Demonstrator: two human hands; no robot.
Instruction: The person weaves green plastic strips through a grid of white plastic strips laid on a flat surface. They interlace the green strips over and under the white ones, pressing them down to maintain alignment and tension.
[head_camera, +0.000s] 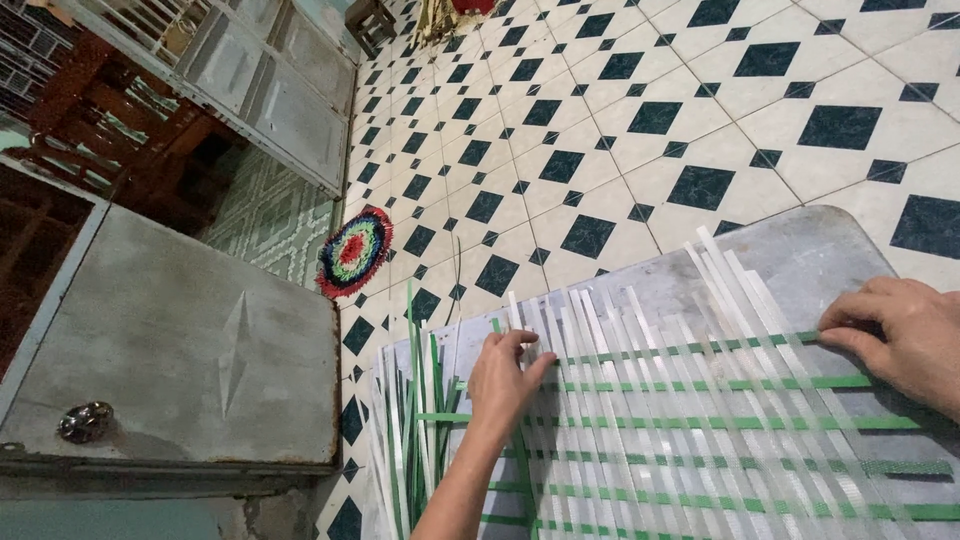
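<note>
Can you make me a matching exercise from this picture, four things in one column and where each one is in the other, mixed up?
Things:
1. left hand
2. right hand
3. round multicoloured mat
4. loose bundle of strips

Places:
A. on the tiled floor beside the grey metal door
B. at the right end of the top green strip
C. on the white strips near the weave's left side
D. piled at the left edge of the grey board

Pairs: 1-C, 2-B, 3-A, 4-D
</note>
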